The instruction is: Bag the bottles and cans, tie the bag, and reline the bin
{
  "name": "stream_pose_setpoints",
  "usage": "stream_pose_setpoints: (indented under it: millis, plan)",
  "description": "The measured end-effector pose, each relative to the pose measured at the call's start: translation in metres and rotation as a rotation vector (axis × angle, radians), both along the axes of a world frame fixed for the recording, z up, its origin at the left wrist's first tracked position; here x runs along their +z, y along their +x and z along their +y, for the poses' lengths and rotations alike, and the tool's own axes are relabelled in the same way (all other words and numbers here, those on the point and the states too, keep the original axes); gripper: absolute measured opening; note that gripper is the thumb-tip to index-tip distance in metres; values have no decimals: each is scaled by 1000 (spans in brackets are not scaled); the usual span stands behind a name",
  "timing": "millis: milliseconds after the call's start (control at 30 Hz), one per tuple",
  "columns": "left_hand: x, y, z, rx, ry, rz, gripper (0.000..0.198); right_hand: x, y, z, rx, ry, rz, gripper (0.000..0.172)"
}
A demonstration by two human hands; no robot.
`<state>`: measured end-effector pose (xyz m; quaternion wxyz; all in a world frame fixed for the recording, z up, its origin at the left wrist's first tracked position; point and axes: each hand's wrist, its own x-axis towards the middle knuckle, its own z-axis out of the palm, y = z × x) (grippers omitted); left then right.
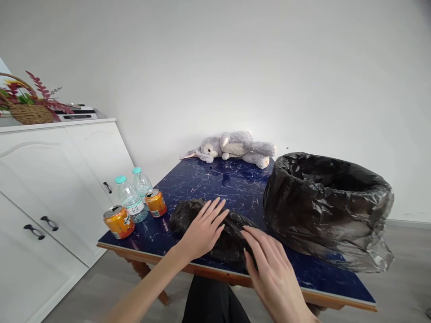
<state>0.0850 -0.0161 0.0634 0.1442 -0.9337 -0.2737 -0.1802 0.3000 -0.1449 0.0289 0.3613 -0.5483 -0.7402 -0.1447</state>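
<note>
A crumpled black plastic bag (232,244) lies bunched across the front of the blue marbled table (188,179). On top of it rests my left hand (204,231), palm down, its fingers stretched out. My right hand (271,264) touches the bag's right part, with fingers extended and the thumb apart from them. Right of my hands stands a bin (319,211) lined with another black plastic bag, whose edge is folded over the rim. The bin's own walls are hidden under the liner.
Two clear bottles (129,197) with teal caps and two orange cans (119,222) stand at the table's left edge. A grey plush rabbit (232,148) lies at the back against the wall. Further left, a white cabinet (67,179) carries a wicker flower basket (30,113).
</note>
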Motion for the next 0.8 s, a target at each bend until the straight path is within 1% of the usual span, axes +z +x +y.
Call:
stream_pose_setpoints:
  millis: [67,100,167,267,333,367,433,500,633,700,733,800]
  plan:
    - [-5,5,2,-48,-33,32,55,2,-13,0,81,4,-67,44]
    - [-9,7,6,-71,-66,55,56,0,-18,4,102,-11,-103,45]
    - [-18,8,21,-84,-152,83,58,-11,-23,17,85,-66,-165,49]
    - [-30,3,47,-1,-329,74,61,-32,-18,40,-21,-217,-182,60]
    - [-37,-7,63,73,-438,74,62,-40,-12,48,-73,-322,-166,64]
    - [-40,-13,70,109,-466,77,62,-42,-9,49,-86,-357,-157,65]
    - [-45,-29,81,175,-460,79,62,-43,-5,47,-92,-390,-146,65]
    - [-48,-44,91,224,-419,71,63,-42,-3,43,-94,-392,-138,64]
    - [-48,-66,102,279,-337,24,60,-44,-2,40,-83,-314,-111,60]
    - [-44,-69,98,311,-278,-19,56,-46,-1,40,-69,-263,-102,58]
    - [-40,-68,91,322,-243,-48,54,-47,-2,39,-65,-244,-99,57]
    - [-32,-61,68,295,-163,-136,47,-50,-5,34,-68,-216,-99,58]
